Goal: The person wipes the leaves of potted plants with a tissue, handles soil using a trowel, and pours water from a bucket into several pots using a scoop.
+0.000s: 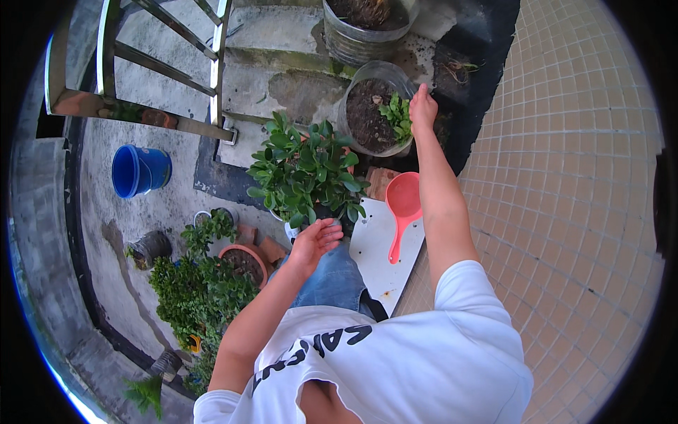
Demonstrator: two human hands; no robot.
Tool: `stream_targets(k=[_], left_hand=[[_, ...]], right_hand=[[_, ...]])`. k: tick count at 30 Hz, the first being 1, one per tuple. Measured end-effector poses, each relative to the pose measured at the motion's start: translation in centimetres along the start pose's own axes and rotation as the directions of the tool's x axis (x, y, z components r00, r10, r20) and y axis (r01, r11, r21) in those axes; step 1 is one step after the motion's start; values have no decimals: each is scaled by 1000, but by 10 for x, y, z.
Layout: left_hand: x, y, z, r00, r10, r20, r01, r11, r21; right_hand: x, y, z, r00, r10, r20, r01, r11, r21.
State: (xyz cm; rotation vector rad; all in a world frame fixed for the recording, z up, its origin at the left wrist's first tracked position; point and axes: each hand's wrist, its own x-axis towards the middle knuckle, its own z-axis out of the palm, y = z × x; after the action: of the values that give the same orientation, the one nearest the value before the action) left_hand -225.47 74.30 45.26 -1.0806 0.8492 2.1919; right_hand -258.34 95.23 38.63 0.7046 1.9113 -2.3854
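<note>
My right hand (424, 110) is at the right rim of a clear plastic pot (380, 69), fingers curled against it beside a small leafy green plant (396, 114). Dark soil (366, 115) fills the pot; part of the rim is hidden by the hand. My left hand (317, 243) is empty, its fingers extended, just below a bushy potted jade plant (304, 172). Under my right forearm, a pink plastic ladle (403, 196) lies on a white board (377, 238), its bowl partly covered by the arm.
Another large clear pot (365, 45) of soil stands on the concrete steps (270, 74). A tiled wall (556, 175) rises at right. Metal railing (159, 119) and a blue bucket (140, 170) are at left. A terracotta-coloured pot (259, 267) and leafy plants (185, 297) stand lower left.
</note>
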Motion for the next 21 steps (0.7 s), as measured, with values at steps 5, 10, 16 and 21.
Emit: stream_targets(k=[5, 10, 16, 21], left_hand=[[3, 1, 1, 1000, -3, -5, 3, 1000, 4], [7, -1, 4, 1000, -23, -7, 23, 999, 34], [18, -10, 0, 996, -83, 21, 81, 993, 87], [28, -26, -14, 990, -141, -19, 143, 984, 104]], right_hand=[[10, 12, -5, 998, -57, -5, 57, 998, 34], [-19, 2, -24, 992, -44, 121, 39, 998, 46], [-101, 73, -137, 885, 399, 239, -242, 834, -495], [-123, 148, -176, 982, 2, 187, 186, -115, -976]])
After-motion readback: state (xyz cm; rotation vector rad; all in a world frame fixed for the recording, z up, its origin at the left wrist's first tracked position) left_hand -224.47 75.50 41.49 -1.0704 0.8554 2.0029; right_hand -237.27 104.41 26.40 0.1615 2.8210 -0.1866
